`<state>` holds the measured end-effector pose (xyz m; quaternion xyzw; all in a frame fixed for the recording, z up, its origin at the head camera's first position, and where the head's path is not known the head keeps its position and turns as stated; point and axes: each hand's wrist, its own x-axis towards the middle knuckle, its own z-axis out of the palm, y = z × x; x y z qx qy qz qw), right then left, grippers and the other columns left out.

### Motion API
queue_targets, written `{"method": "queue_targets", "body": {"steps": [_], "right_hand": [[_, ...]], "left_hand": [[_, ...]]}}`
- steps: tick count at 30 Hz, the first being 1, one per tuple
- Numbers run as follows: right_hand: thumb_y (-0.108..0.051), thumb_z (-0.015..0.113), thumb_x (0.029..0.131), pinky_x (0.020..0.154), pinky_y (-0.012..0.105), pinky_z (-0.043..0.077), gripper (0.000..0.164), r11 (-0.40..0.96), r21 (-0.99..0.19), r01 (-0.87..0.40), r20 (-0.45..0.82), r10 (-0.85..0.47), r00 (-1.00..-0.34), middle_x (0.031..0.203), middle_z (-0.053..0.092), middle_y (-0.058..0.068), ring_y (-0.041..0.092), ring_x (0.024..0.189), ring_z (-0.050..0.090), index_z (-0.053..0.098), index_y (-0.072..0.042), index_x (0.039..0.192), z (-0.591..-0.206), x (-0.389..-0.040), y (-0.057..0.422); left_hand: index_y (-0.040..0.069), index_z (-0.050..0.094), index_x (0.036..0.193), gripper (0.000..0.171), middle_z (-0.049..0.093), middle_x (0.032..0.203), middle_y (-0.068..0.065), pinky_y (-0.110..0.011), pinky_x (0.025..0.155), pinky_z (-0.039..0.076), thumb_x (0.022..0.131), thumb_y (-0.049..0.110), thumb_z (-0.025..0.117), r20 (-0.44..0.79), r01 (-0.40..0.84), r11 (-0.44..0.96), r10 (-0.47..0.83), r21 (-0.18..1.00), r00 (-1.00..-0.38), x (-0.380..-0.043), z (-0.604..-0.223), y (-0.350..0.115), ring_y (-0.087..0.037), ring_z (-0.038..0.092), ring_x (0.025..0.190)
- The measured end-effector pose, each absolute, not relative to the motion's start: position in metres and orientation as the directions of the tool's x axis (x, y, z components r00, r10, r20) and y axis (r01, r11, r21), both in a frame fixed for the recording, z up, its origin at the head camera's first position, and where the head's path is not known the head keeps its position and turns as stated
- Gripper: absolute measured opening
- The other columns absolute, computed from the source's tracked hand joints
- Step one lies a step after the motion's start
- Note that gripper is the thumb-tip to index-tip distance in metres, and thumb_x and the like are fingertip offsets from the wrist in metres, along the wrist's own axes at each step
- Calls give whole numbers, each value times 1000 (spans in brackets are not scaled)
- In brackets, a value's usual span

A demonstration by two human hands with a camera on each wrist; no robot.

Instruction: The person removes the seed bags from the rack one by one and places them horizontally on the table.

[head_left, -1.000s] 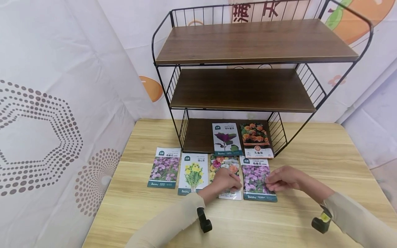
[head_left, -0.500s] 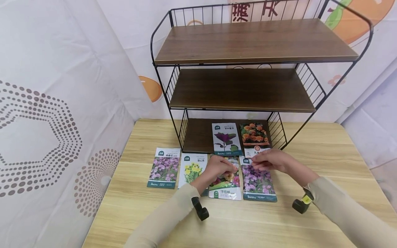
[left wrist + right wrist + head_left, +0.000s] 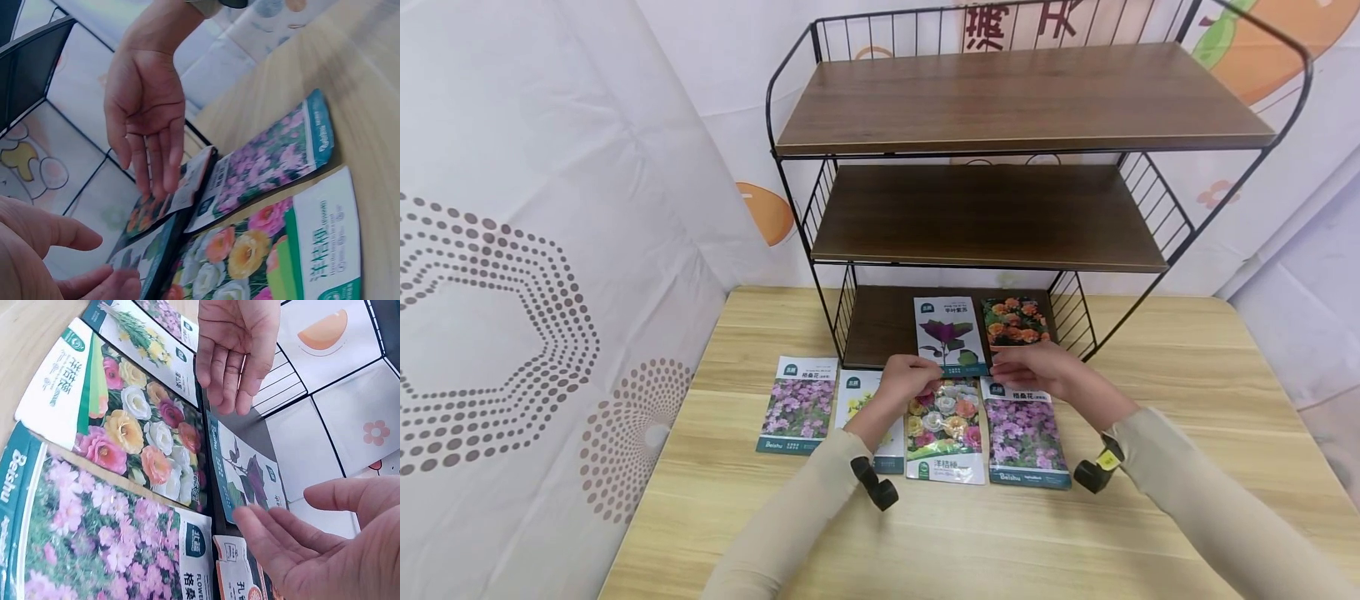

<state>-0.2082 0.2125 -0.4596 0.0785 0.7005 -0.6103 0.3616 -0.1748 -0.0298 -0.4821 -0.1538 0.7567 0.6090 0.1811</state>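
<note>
My left hand (image 3: 908,382) hovers by the lower left corner of a seed packet with a purple-leaved plant (image 3: 946,335), its thumb and fingers apart with nothing between them. Over the lower part of the orange marigold seed packet (image 3: 1017,322) is my right hand (image 3: 1028,367), fingers extended and holding nothing; in the left wrist view its palm (image 3: 150,94) shows. Both packets lie on the rack's bottom shelf (image 3: 877,327). Just in front, on the table, lie a mixed-colour flower seed packet (image 3: 946,433) and a pink-purple flower seed packet (image 3: 1027,437).
A yellow-flower seed packet (image 3: 889,454), partly behind my left forearm, and another pink-flower packet (image 3: 797,407) lie at the left of the row. Above the bottom shelf rise a middle shelf (image 3: 988,218) and a top shelf (image 3: 1022,98) on a black wire frame.
Both hands have moved away from me, from the front row of packets up to the bottom shelf's edge. The mixed-colour packet is now uncovered, and the purple-leaved packet's lower left corner is partly covered.
</note>
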Motion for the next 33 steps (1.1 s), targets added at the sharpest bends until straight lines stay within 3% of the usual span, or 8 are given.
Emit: {"method": "queue_targets", "body": {"steps": [6, 9, 15, 18, 33], "right_hand": [[-20, 47, 108, 99, 29, 60, 56, 251, -800, 546, -600, -317, -734, 113, 72, 6, 11, 97, 71, 34, 13, 151, -461, -213, 208], [-21, 47, 108, 107, 33, 57, 55, 257, -796, 548, -605, -305, -736, 128, 67, 16, 12, 102, 69, 35, 12, 151, -460, -214, 206], [-23, 35, 111, 122, 43, 43, 57, 275, -795, 540, -606, -320, -729, 157, 35, 34, 33, 132, 54, 27, 13, 154, -461, -215, 202], [-23, 31, 111, 124, 44, 39, 57, 270, -792, 547, -610, -324, -724, 159, 28, 35, 40, 141, 43, 23, 14, 154, -461, -215, 201], [-17, 26, 111, 126, 50, 34, 55, 252, -783, 568, -622, -316, -717, 157, 28, 38, 46, 146, 34, 21, 17, 153, -462, -216, 192]], "left_hand": [[-4, 71, 119, 31, 68, 118, -18, -46, 100, 59, 94, 15, 67, -452, -454, 197, -56, 869, -890, -181, -482, -37, -27, 64, 104], [-5, 69, 123, 36, 66, 125, -19, -47, 104, 56, 94, 16, 66, -469, -471, 180, -56, 864, -881, -184, -482, -39, -30, 63, 110], [-5, 67, 124, 36, 65, 128, -21, -48, 107, 55, 95, 16, 65, -506, -507, 173, -55, 844, -861, -187, -485, -42, -34, 62, 117], [-6, 66, 126, 37, 63, 131, -21, -48, 108, 54, 95, 14, 64, -513, -514, 173, -55, 840, -857, -188, -487, -43, -33, 60, 117], [-5, 64, 129, 37, 63, 128, -20, -42, 103, 57, 95, 8, 62, -530, -535, 147, -73, 832, -845, -193, -491, -45, -21, 58, 100]]}}
